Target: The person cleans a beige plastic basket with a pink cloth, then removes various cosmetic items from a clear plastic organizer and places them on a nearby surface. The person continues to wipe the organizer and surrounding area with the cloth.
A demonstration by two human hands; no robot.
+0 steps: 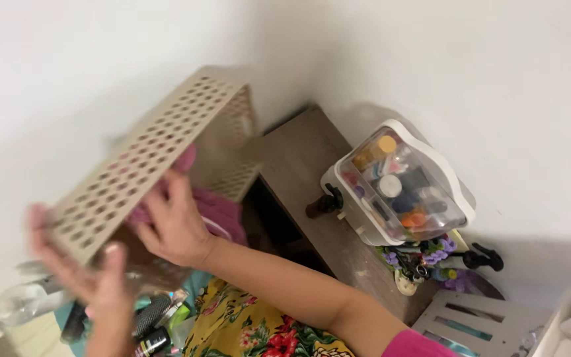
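A person lifts a beige perforated plastic basket off the clutter below, tilted so that one long wall faces the head camera and its far end rises toward the white wall corner. The left hand cups the basket's near lower end, fingers spread and pressed flat against the latticed side, motion-blurred. The right hand reaches into the basket's open side with fingers curled around a pink cloth, which appears to be wiping the inside; how firmly the cloth is gripped cannot be told through the blur. Right of the basket stands a brown wooden shelf unit, and on it, farther right, a clear lidded organizer box packed with small bottles and jars. Below the basket lie hairbrushes, a clear plastic bottle and a yellow floral fabric. Judged from the pose, the work is mid-way through cleaning the raised basket: one hand steadies it while the other works the cloth inside. The next move would seem to call for a steady hold at the basket's lower end and enough tilt for the cloth to reach the far corners without knocking the organizer box to its right.
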